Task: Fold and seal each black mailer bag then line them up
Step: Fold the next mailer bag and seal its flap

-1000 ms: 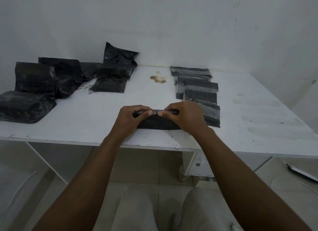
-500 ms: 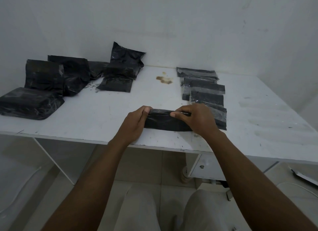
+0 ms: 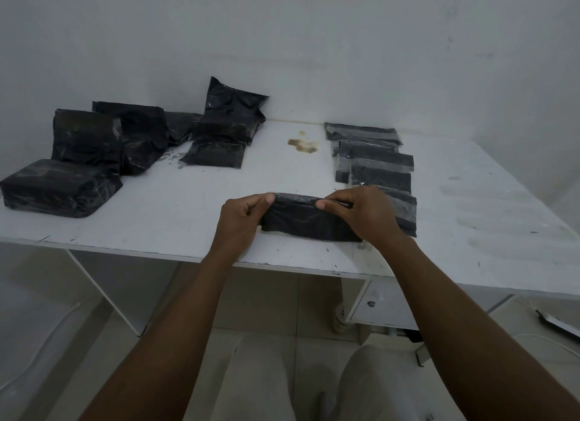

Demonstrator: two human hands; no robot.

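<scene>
— Black mailer bag (image 3: 309, 221), where was it?
— At the front edge of the white table (image 3: 188, 213), beside the folded row (image 3: 376, 169). Left hand (image 3: 241, 219) and right hand (image 3: 364, 215) each pinched its top fold, fingers curled.

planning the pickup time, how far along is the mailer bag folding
Done: several folded bags lie lined up in a column on the right of the table. In hand: the left hand and right hand pinch the top fold of one black bag near the front edge. Left: the black bundles piled at the far left look untouched.
</scene>
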